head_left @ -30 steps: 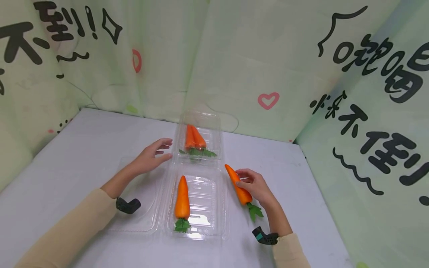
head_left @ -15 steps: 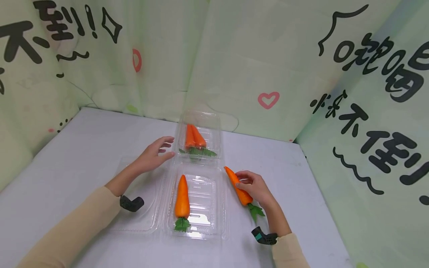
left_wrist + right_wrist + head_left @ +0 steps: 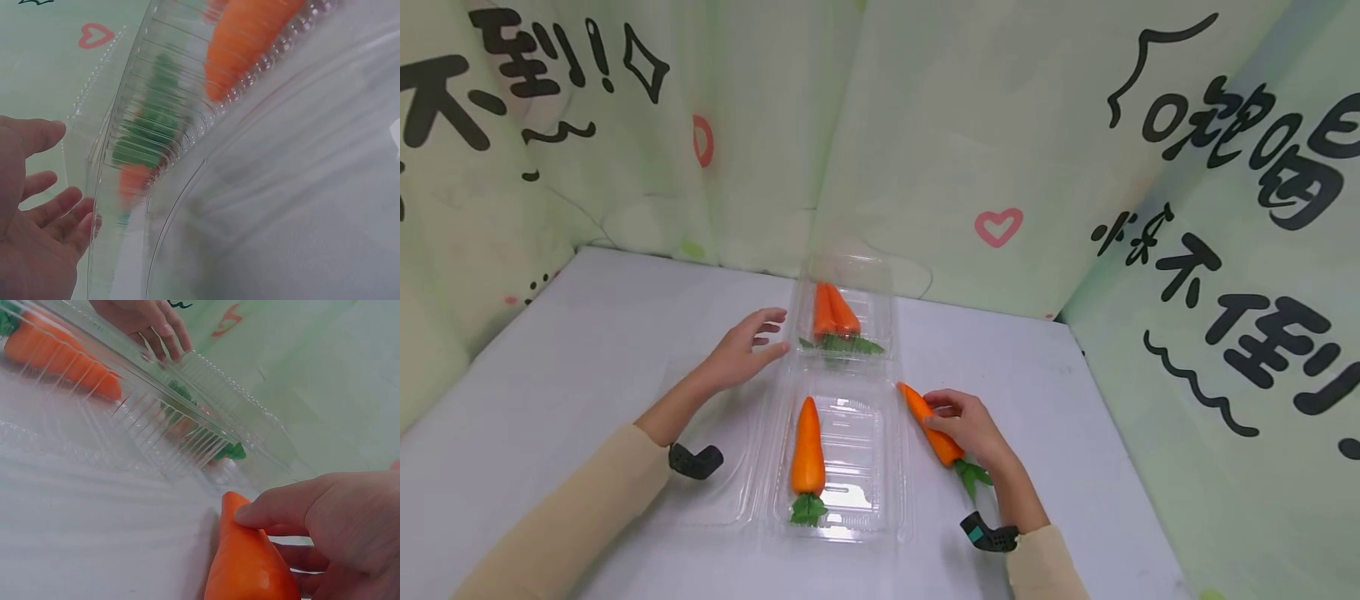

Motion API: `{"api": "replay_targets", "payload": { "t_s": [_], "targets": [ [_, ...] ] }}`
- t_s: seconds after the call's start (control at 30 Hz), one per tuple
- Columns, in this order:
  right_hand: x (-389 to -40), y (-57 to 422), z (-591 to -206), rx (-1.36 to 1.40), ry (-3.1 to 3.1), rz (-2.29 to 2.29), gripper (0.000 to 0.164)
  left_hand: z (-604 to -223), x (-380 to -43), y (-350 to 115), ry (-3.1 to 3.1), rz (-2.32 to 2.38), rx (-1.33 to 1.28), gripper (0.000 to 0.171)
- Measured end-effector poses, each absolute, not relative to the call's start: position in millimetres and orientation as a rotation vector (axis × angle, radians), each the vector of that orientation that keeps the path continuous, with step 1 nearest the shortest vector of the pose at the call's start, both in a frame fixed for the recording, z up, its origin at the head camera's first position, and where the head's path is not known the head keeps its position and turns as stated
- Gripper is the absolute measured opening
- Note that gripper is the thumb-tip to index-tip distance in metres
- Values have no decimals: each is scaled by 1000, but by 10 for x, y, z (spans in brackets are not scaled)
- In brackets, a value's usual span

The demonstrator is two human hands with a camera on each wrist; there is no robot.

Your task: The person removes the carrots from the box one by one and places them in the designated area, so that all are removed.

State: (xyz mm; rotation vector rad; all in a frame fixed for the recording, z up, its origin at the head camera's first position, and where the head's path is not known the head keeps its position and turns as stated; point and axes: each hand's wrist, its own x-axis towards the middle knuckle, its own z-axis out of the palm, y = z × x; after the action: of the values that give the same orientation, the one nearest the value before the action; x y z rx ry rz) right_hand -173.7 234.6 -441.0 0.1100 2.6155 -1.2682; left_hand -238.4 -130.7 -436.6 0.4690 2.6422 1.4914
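Observation:
My right hand (image 3: 966, 425) pinches an orange carrot (image 3: 946, 448) with green leaves, thumb on one side and fingers on the other. This carrot slants just right of a clear plastic clamshell box (image 3: 853, 454), its tip toward the box's far right corner. Inside that box lies another carrot (image 3: 808, 458), tip away from me. Behind it, a second clear box (image 3: 880, 312) contains two carrots (image 3: 833, 315) side by side, leaves toward me. My left hand (image 3: 737, 357) is held with fingers spread beside the left edge of the rear box; its fingertips (image 3: 87, 225) overlap the clear plastic in the left wrist view.
The near box's clear lid (image 3: 707, 492) lies opened out to the left on the white table (image 3: 625, 333). A pale green printed curtain (image 3: 917, 125) with lettering and hearts closes off the back and sides. Both wrists wear black camera mounts (image 3: 696, 461).
The carrot in my right hand has shifted slightly left and toward me, its tip lower. My left hand has edged slightly right along the rear box. The boxes stay in place.

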Motion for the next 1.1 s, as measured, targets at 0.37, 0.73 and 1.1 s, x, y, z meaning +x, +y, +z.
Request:
{"api": "replay_targets", "payload": {
  "t_s": [0.37,0.73,1.1],
  "targets": [
    [-1785,2388,-4344,78,2619,-1249,36,-4335,-2434,-1250,2638,1500,475,61],
    [-1799,2347,-4342,75,2634,-1247,37,-4328,-2413,-1234,2642,1469,449,62],
    [-1835,2307,-4299,10,2675,-1244,38,-4325,-2403,-1200,2647,1459,412,62]
  ]
}}
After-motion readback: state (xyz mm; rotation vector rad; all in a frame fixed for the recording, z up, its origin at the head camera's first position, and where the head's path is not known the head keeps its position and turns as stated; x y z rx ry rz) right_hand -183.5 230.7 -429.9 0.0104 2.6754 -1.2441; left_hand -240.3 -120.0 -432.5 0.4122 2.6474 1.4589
